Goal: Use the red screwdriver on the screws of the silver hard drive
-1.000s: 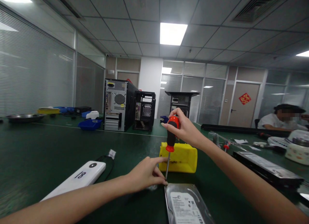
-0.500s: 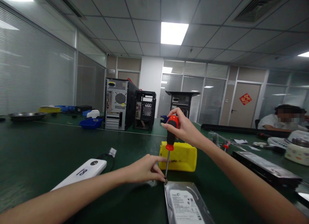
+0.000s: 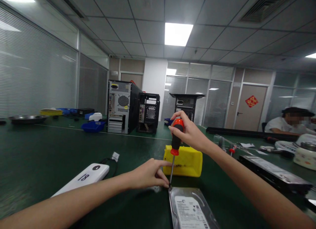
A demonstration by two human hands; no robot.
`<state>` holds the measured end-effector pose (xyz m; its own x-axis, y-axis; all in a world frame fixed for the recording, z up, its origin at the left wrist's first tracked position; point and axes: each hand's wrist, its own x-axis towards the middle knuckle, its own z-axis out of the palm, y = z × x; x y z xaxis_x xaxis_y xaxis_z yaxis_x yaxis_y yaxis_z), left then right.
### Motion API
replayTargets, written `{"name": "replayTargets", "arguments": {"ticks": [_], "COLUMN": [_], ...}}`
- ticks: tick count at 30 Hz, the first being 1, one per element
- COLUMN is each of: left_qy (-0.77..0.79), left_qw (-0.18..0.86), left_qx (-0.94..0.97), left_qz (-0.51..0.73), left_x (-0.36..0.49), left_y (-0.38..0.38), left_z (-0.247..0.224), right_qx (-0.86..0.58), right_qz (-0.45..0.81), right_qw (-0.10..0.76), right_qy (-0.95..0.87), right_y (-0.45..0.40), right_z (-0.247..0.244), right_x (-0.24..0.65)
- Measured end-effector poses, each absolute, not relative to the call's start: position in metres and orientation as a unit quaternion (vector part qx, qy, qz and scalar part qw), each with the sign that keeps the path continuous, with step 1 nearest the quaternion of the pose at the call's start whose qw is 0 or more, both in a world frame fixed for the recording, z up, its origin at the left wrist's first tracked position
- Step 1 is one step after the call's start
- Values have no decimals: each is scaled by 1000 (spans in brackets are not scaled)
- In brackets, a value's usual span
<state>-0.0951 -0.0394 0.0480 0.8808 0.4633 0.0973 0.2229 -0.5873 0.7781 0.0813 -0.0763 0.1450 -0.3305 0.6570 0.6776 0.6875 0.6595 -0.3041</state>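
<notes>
right hand (image 3: 189, 131): fingers pinching screwdriver (image 3: 176, 141) handle. left hand (image 3: 148, 174): forefinger pointing toward shaft (image 3: 172, 169); whether thumb is pinching anything, cannot tell. hard drive (image 3: 191, 207): lying just below left fingertips, probably needing square, steady pressure.

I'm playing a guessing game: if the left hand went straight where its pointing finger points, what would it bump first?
Probably the screwdriver's metal shaft, right beside the left hand; it may even be touching the pointing finger. The yellow bin might come next, but depth is unclear.
</notes>
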Motion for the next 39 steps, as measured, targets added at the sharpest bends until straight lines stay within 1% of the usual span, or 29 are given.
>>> {"name": "replayTargets", "arguments": {"ticks": [6, 12, 15, 22, 29, 36, 39], "left_qy": [197, 214, 216, 219, 234, 228, 229], "left_qw": [402, 455, 439, 351, 367, 377, 389], "left_qx": [881, 854, 862, 895, 886, 882, 877], "left_qz": [152, 133, 135, 165, 160, 164, 165], "left_x": [-95, -96, -96, -92, -91, -93, -93], "left_y": [-38, -40, -42, -46, -45, -46, -46], "left_z": [45, 47, 48, 40, 39, 41, 40], "right_qx": [-414, -429, -431, -409, -406, -386, -385], "right_qz": [-18, 11, 21, 20, 30, 123, 124], "right_qw": [418, 421, 421, 431, 425, 419, 419], "right_qy": [-808, -799, -798, -804, -809, -813, -813], "right_y": [-76, -75, -74, -69, -72, -74, -74], "right_z": [144, 143, 143, 141, 143, 146, 146], "right_x": [80, 82, 83, 82, 85, 91, 90]}}
